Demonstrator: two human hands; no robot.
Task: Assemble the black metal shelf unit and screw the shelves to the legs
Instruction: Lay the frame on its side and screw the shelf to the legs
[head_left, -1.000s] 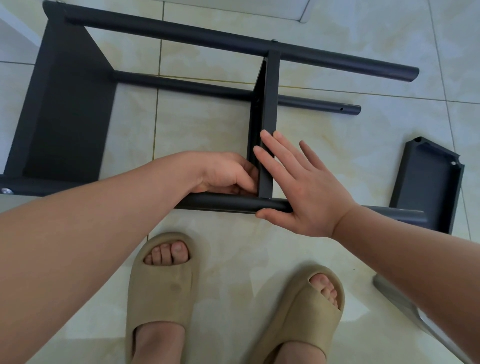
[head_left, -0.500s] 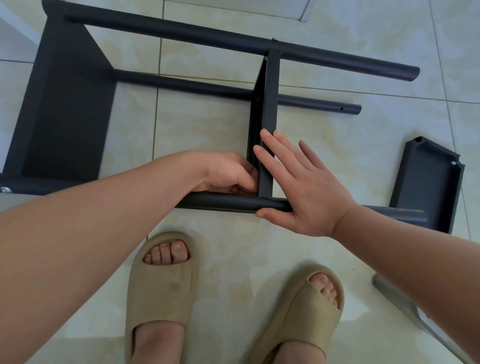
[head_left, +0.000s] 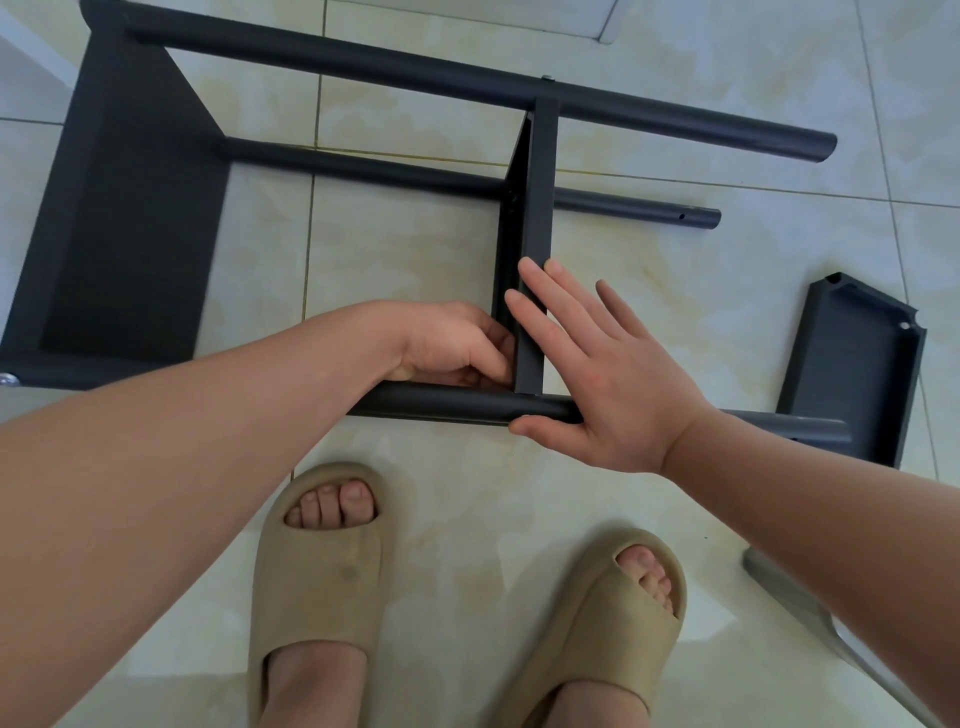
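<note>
The black shelf unit is laid on its side on the tiled floor, the middle shelf set between its legs. The step in hand is judged to be the fastening of this shelf to the near leg. The right hand is spread wide, straight fingers pressed on the shelf edge, thumb against the leg. The left hand is curled at the inner corner; whether a screw is pinched there cannot be told. A loose shelf is seen at the right. Next, the holes must be aligned while a screw is driven
</note>
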